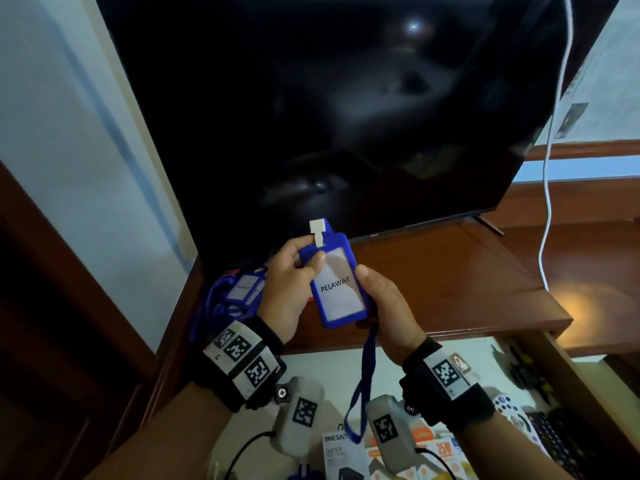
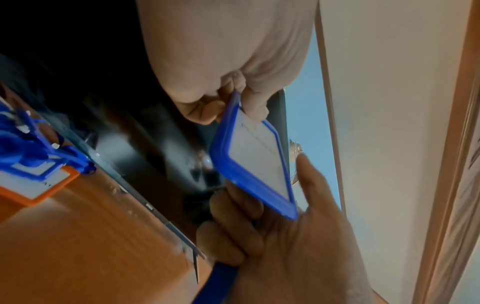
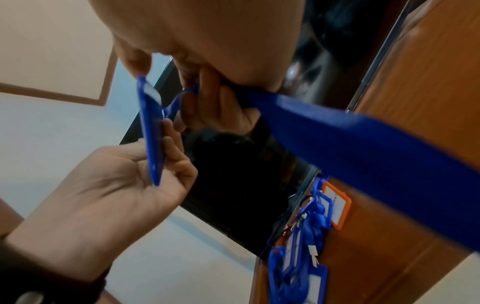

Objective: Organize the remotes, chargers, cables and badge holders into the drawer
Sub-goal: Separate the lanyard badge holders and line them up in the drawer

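Note:
A blue badge holder with a white "PELAWAT" card and a white clip is held up in front of the TV by both hands. My left hand pinches its top left corner between thumb and forefinger. My right hand grips its right edge, thumb on the front, fingers curled round the blue lanyard, which hangs in a loop over the open drawer. In the right wrist view the badge holder is edge-on and the lanyard runs out from under the curled fingers.
A pile of badge holders with blue lanyards, one of them orange, lies on the wooden cabinet top behind my left hand. The drawer holds charger boxes, a white remote and a black remote. A white cable hangs beside the TV.

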`<state>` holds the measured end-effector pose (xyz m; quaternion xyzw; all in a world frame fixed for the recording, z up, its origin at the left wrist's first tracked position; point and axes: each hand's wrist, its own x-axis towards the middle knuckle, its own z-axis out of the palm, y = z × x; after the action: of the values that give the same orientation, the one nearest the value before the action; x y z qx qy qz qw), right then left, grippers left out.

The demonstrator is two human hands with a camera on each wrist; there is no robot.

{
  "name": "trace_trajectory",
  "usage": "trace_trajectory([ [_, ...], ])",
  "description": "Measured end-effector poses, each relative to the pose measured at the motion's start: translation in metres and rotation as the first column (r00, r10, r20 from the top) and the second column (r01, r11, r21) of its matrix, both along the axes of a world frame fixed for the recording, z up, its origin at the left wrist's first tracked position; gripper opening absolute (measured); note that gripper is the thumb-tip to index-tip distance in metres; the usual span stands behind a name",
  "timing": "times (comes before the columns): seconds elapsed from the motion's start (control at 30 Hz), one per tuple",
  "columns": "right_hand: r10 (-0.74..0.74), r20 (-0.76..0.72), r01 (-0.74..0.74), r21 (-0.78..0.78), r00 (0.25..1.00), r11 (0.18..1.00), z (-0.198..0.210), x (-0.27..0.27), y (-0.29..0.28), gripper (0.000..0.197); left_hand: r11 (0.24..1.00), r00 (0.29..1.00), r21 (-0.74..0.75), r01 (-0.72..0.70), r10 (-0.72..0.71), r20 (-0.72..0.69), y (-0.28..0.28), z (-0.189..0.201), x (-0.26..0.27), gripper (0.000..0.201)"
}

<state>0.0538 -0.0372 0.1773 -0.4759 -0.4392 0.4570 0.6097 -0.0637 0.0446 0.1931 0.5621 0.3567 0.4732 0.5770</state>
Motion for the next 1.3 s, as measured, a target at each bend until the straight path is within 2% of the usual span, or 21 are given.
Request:
trace_trajectory([
  [0.03, 0.007, 0.018, -0.007, 0.004, 1.0, 1.0, -0.001, 0.001, 0.0, 0.047, 1.0, 1.0, -0.01, -0.027, 0.027, 0.0, -0.001, -0.003, 0.002, 0.025],
  [0.2, 0.04, 0.094, -0.043, 0.027, 0.995, 0.999, 0.003, 0.005, -0.003, 0.007, 0.996, 0.997, -0.031, -0.081, 0.081, 0.012, -0.002, -0.013, 0.003, 0.024],
  [0.3, 0.05, 0.132, -0.052, 0.012, 0.99, 0.999, 0.005, 0.008, -0.005, 0.009, 0.997, 0.998, -0.043, -0.062, 0.061, -0.027, 0.0, -0.013, 0.0, 0.027],
  [0.37, 0.065, 0.159, -0.066, 0.002, 0.985, 0.998, 0.005, 0.011, -0.007, 0.011, 0.999, 0.994, -0.039, -0.025, 0.021, -0.108, 0.003, -0.009, -0.007, 0.033],
  [0.4, 0.08, 0.163, -0.081, -0.004, 0.983, 0.997, 0.006, 0.014, -0.008, 0.012, 1.0, 0.986, -0.008, -0.008, 0.006, -0.166, 0.006, -0.005, -0.012, 0.039],
  [0.47, 0.123, 0.183, -0.12, -0.031, 0.975, 0.992, 0.006, 0.018, -0.01, 0.017, 0.984, 0.946, 0.157, 0.082, -0.027, -0.323, 0.011, 0.005, -0.026, 0.058],
  [0.53, 0.191, 0.237, -0.178, -0.073, 0.953, 0.981, 0.007, 0.022, -0.012, 0.021, 0.899, 0.85, 0.341, 0.276, -0.063, -0.523, 0.015, 0.018, -0.038, 0.07],
  [0.57, 0.225, 0.265, -0.207, -0.094, 0.938, 0.974, 0.007, 0.023, -0.014, 0.019, 0.846, 0.777, 0.363, 0.39, -0.09, -0.624, 0.015, 0.025, -0.042, 0.066],
  [0.63, 0.279, 0.291, -0.252, -0.129, 0.915, 0.959, 0.008, 0.025, -0.015, 0.016, 0.79, 0.591, 0.236, 0.565, -0.188, -0.784, 0.015, 0.036, -0.047, 0.046],
  [0.7, 0.307, 0.299, -0.271, -0.157, 0.903, 0.95, 0.008, 0.025, -0.017, 0.015, 0.75, 0.422, 0.072, 0.658, -0.288, -0.86, 0.015, 0.038, -0.051, 0.031],
  [0.73, 0.312, 0.306, -0.272, -0.166, 0.9, 0.948, 0.007, 0.025, -0.017, 0.016, 0.735, 0.381, 0.03, 0.677, -0.315, -0.869, 0.015, 0.036, -0.052, 0.028],
  [0.77, 0.308, 0.31, -0.264, -0.175, 0.899, 0.948, 0.005, 0.025, -0.017, 0.017, 0.73, 0.376, 0.007, 0.683, -0.342, -0.861, 0.016, 0.033, -0.053, 0.024],
  [0.83, 0.279, 0.296, -0.234, -0.18, 0.914, 0.956, 0.0, 0.023, -0.017, 0.02, 0.743, 0.414, -0.022, 0.669, -0.397, -0.819, 0.014, 0.029, -0.056, 0.017],
  [0.9, 0.24, 0.263, -0.201, -0.167, 0.935, 0.965, -0.006, 0.021, -0.017, 0.024, 0.768, 0.462, -0.031, 0.64, -0.417, -0.783, 0.012, 0.023, -0.057, 0.019],
  [0.97, 0.211, 0.2, -0.182, -0.155, 0.957, 0.971, -0.011, 0.019, -0.017, 0.019, 0.807, 0.521, -0.019, 0.59, -0.399, -0.754, 0.011, 0.019, -0.058, 0.02],
  [1.1, 0.178, 0.11, -0.167, -0.106, 0.978, 0.98, -0.017, 0.015, -0.019, 0.021, 0.884, 0.694, -0.023, 0.467, -0.383, -0.61, 0.008, 0.016, -0.061, 0.016],
  [1.2, 0.146, 0.098, -0.138, -0.084, 0.984, 0.987, -0.023, 0.016, -0.019, 0.014, 0.945, 0.822, 0.025, 0.325, -0.269, -0.501, 0.008, 0.015, -0.064, 0.014],
  [1.3, 0.144, 0.079, -0.137, -0.088, 0.986, 0.987, -0.028, 0.016, -0.017, 0.024, 0.981, 0.904, 0.088, 0.173, -0.123, -0.408, 0.012, 0.008, -0.066, 0.011],
])
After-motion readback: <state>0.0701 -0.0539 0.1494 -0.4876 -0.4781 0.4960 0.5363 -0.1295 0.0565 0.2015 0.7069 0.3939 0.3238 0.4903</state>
